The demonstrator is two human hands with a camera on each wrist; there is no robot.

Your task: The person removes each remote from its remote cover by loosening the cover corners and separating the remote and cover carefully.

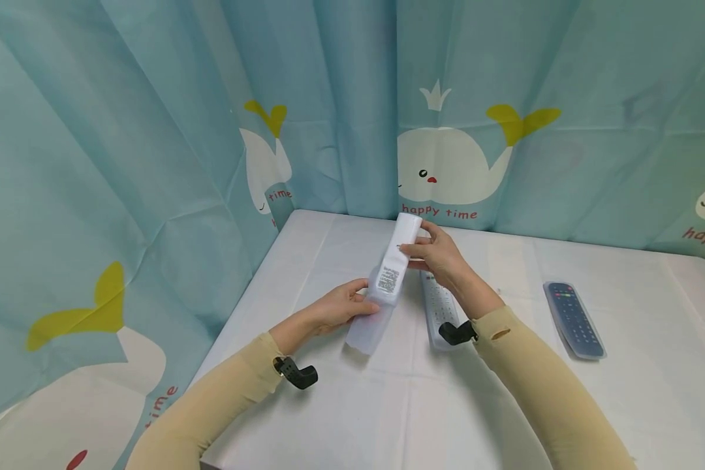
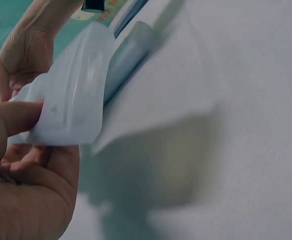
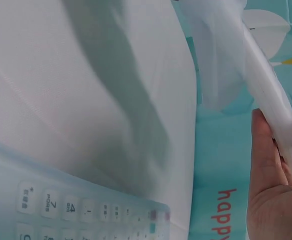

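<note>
Thumb and fingers of my left hand pinch a translucent plastic sleeve above the white tabletop. Its loose lower part hangs past that hand, and the left wrist view shows the sleeve close up. My right hand grips the upper end of a slim white remote control, whose face with a printed code label is turned up. The remote's lower end lies within the sleeve's upper part. In the right wrist view, thumb and fingers hold the remote from both sides.
Under the right forearm lies a white remote in a clear cover. Farther right on the table is a dark blue remote in a clear cover. A blue curtain with whale prints borders the table's back and left.
</note>
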